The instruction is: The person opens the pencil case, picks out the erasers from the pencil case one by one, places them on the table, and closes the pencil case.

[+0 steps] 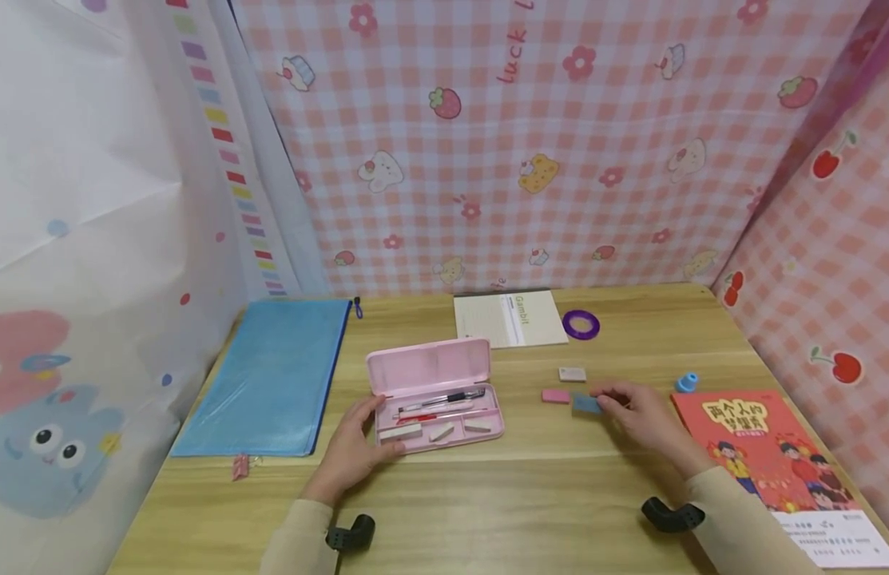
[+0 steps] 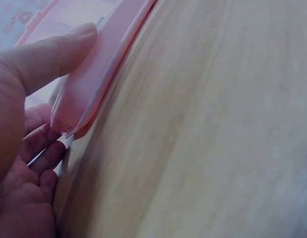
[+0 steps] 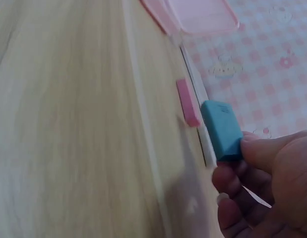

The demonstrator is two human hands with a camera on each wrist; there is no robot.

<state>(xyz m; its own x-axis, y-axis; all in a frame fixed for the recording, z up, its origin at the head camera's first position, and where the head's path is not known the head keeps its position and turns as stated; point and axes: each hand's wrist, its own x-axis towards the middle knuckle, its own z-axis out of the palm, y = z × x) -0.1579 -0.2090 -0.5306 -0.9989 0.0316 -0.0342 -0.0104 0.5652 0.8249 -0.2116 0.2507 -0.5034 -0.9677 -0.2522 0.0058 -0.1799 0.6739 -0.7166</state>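
A pink pencil case (image 1: pixel 430 365) lies with its lid up at the middle of the table. It holds several pens, among them a black pen (image 1: pixel 464 395) and a red one, and pale blocks (image 1: pixel 401 432) in its front compartments. My left hand (image 1: pixel 355 447) grips its left end, thumb on the front wall and fingers around the corner. To the right, my right hand (image 1: pixel 644 417) pinches a blue eraser (image 3: pixel 222 130) by one end between thumb and fingers. Beside the blue eraser lies a pink eraser (image 1: pixel 555 396), and a whitish eraser (image 1: pixel 572 374) is just behind.
A blue zip folder (image 1: pixel 264 375) lies on the left, with a small pink item (image 1: pixel 240 467) at its front edge. Behind are a notebook (image 1: pixel 487 319) and a purple tape ring (image 1: pixel 581 336). A red book (image 1: pixel 767 447) and a small blue object (image 1: pixel 687 382) are at right.
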